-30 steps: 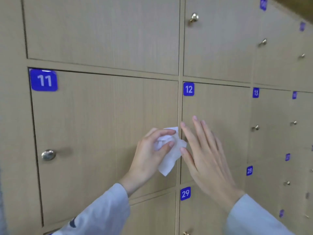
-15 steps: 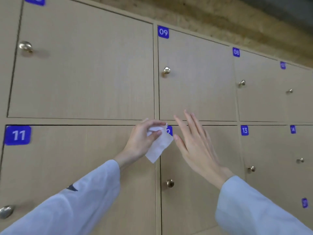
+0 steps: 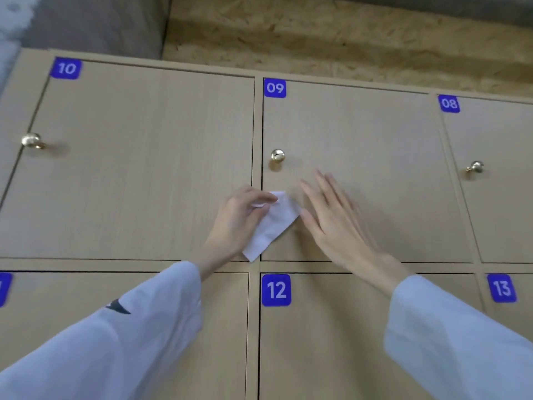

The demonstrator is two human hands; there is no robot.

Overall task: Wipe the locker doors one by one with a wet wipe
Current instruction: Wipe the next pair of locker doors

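Observation:
A wall of light wooden locker doors with blue number tags fills the view. My left hand (image 3: 239, 220) pinches a folded white wet wipe (image 3: 274, 223) in front of the lower left corner of door 09 (image 3: 375, 145), just below its brass knob (image 3: 277, 155). My right hand (image 3: 334, 220) is beside the wipe with fingers straight and spread, its thumb tip close to the wipe's right edge. Whether the wipe touches the door I cannot tell.
Door 10 (image 3: 138, 157) with its knob (image 3: 31, 140) lies to the left, door 08 (image 3: 496, 180) to the right. Doors 12 (image 3: 323, 336) and 13 (image 3: 507, 321) sit below. A rough chipboard wall (image 3: 346, 33) rises above the lockers.
Both hands have risen with the wipe from the height of doors 11 and 12 to the lower part of door 09. The view has tilted upward with them.

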